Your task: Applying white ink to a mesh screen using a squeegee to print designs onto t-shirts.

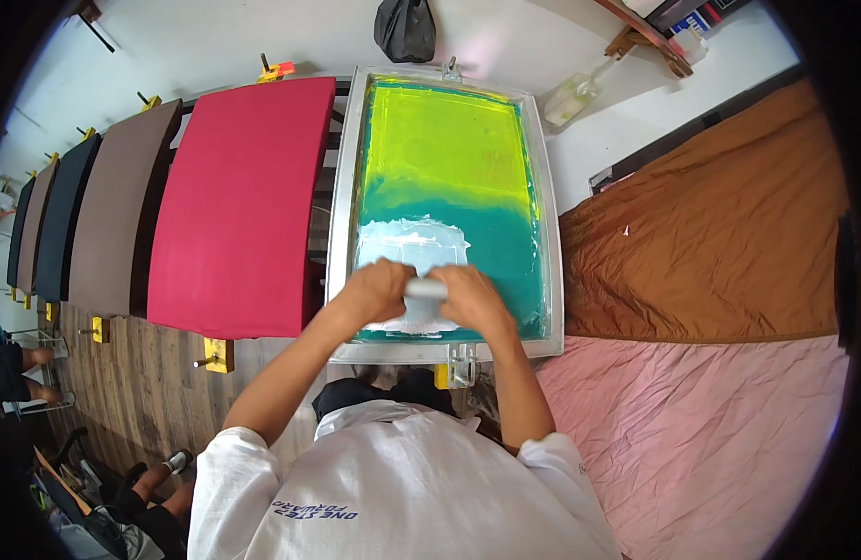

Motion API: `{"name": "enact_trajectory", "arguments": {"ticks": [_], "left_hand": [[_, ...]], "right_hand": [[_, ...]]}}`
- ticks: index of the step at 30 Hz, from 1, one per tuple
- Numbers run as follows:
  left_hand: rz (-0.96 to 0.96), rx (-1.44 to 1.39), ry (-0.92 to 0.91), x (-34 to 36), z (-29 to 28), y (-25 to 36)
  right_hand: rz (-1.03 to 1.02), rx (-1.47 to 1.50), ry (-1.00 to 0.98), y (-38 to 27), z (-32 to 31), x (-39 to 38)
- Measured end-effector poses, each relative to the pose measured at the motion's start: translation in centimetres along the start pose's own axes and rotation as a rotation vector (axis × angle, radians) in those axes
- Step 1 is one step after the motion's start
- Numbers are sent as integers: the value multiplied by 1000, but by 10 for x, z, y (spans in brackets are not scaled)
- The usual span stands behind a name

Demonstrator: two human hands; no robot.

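Note:
A screen printing frame (554, 252) with a silver metal rim lies in front of me. Its mesh is yellow-green at the far end and teal nearer to me. Pale, whitish ink (412, 233) covers the near left of the mesh. Over this patch, my left hand (378, 287) and my right hand (468, 297) are closed side by side on a squeegee (426, 288). Only a short grey-white stretch of its bar shows between my fists; its blade is hidden. Metal clamps grip the frame's far side and near side (461, 366).
Left of the frame runs a row of fabric-covered boards: red (244, 205), then brown-grey (122, 210) and dark ones, with yellow blocks at their ends. Brown cloth (701, 224) and pink cloth (692, 420) lie to the right. A black bag (404, 30) hangs beyond. People sit at lower left.

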State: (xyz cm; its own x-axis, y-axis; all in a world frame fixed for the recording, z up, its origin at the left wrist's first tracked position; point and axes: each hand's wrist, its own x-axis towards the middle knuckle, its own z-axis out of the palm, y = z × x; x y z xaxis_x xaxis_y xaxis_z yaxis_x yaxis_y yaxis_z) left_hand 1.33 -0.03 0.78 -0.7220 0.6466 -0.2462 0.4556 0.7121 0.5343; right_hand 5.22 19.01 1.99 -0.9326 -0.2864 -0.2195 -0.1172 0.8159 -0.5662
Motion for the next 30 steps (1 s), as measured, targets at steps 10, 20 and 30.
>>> {"name": "enact_trajectory", "arguments": {"ticks": [10,20,30], "left_hand": [[64,-57,253,4,15,-30],[67,-69,96,-66,40,19],[-9,-21,211,32,2,-28]], "right_hand": [[-18,-121,143,-1,23,23],[20,-9,100,-25,39,-64],[40,-66,93,11,5,44]]}}
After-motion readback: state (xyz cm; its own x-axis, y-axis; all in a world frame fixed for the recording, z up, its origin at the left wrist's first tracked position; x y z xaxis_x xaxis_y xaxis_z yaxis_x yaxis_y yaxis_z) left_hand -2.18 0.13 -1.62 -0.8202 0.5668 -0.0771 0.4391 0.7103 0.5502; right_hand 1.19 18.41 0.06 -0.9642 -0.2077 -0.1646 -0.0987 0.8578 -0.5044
